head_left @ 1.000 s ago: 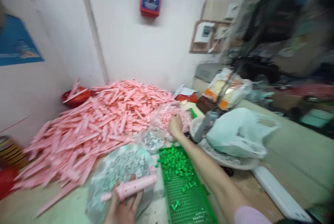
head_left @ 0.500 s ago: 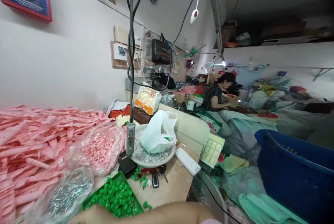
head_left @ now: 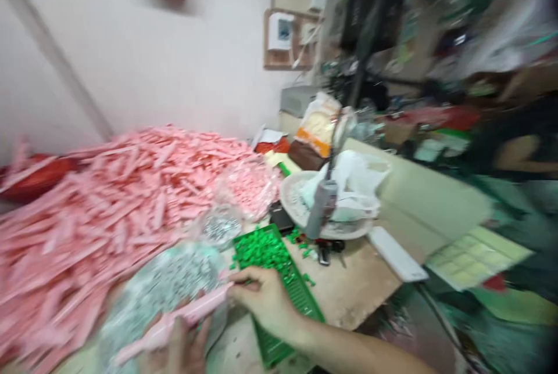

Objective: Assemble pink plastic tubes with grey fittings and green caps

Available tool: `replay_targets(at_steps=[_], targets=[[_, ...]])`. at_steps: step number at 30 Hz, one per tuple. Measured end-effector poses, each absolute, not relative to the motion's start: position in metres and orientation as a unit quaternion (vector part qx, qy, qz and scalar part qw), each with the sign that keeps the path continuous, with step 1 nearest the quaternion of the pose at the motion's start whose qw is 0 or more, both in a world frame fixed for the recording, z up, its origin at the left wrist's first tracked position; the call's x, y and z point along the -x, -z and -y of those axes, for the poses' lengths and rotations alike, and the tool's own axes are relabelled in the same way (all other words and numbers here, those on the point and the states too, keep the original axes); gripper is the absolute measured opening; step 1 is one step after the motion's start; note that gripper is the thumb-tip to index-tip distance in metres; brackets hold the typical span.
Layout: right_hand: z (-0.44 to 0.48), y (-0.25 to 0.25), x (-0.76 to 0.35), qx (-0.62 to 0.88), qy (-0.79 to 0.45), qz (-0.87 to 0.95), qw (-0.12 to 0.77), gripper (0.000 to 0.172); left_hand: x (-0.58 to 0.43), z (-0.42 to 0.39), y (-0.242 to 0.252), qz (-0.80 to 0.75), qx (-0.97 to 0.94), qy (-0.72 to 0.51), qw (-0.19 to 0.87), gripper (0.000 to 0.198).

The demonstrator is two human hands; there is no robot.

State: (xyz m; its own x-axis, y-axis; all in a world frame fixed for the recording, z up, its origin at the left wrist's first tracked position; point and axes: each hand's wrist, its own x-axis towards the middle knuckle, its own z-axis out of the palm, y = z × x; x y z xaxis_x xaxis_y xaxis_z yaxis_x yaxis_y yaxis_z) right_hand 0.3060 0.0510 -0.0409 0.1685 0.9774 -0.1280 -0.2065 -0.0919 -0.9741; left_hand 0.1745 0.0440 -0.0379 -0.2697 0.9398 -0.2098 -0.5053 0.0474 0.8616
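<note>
A long pink plastic piece (head_left: 196, 309) lies slantwise between my two hands at the bottom of the view. My left hand (head_left: 176, 342) is closed round its lower part, with fingers over and under it. At its upper right end my right hand (head_left: 259, 295) pinches the tip between thumb and fingers. Beneath and behind the hands is a clear bag of small pale parts (head_left: 174, 281). A green tray (head_left: 307, 298) holding small green parts (head_left: 264, 249) sits just beyond and beside my right hand. Motion blurs the finger details.
Pink pieces (head_left: 131, 200) are heaped along the left. Bags of small pink parts (head_left: 250, 185) and metal pins (head_left: 220, 226) stand behind the tray. A grey tool (head_left: 321, 208) hangs before a white bowl (head_left: 290, 194). A white power bank (head_left: 396, 255) lies at the right.
The view has turned left and down. Both hands now show with the pink piece between them; earlier only a forearm and part of a hand crossed the bottom edge. More of the tray's bottom shows.
</note>
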Motion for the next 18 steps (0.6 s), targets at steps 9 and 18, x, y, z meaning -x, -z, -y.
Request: replay_targets(at_steps=[9,18], targets=[[-0.036,0.031,-0.356,0.536,-0.450,0.628,0.340,0.027,-0.171,-0.030,0.023,-0.456,-0.232,-0.613,0.602,0.056],[-0.022,0.046,-0.366,0.536,-0.281,0.754,0.254,0.033,-0.180,-0.026,0.031,-0.419,-0.043,-0.492,0.762,0.015]])
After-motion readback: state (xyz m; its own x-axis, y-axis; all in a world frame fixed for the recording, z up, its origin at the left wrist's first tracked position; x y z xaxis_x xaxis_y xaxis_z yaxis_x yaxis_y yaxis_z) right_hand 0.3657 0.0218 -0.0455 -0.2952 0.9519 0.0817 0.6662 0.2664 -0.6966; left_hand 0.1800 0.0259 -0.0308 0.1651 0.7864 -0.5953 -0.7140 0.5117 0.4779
